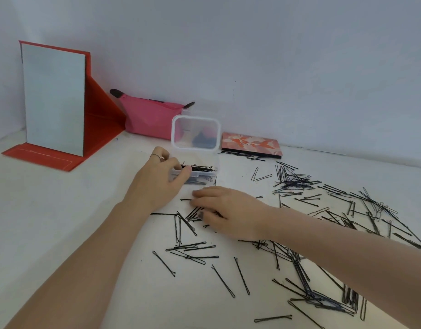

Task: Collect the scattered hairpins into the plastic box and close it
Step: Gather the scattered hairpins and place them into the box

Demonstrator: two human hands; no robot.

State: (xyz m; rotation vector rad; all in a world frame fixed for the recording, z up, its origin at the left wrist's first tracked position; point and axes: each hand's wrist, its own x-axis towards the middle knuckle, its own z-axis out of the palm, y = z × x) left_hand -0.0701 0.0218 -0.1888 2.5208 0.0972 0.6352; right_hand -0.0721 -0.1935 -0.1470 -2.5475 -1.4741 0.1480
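Fingers (200,194) of your right hand (225,211) lie nearly flat and close together, pressing a small bunch of hairpins (193,213) against the white tabletop (62,210), thumb tucked along the near edge; whether any pin is actually pinched under them is hard to tell. Nearest you, from 6 to 3 o'clock, black hairpins are scattered singly and in crossed heaps, thin with a looped end and a wavy leg; your right forearm covers part of the heap, and pins at 4 o'clock run off the frame edge. Just beyond your right hand, toward 12 o'clock, sits the clear plastic box (200,174), already holding a layer of pins. Your left hand (157,181) grips its left end, thumb curled on the front rim, the other fingers behind, one wearing a ring. Its hinged lid (195,132) stands upright and open. Farther back, a patterned flat case (251,145) at 1 o'clock has pins along its front edge; a pink pouch (150,119) lies behind the lid, a red folding mirror (54,100) at 10 o'clock.
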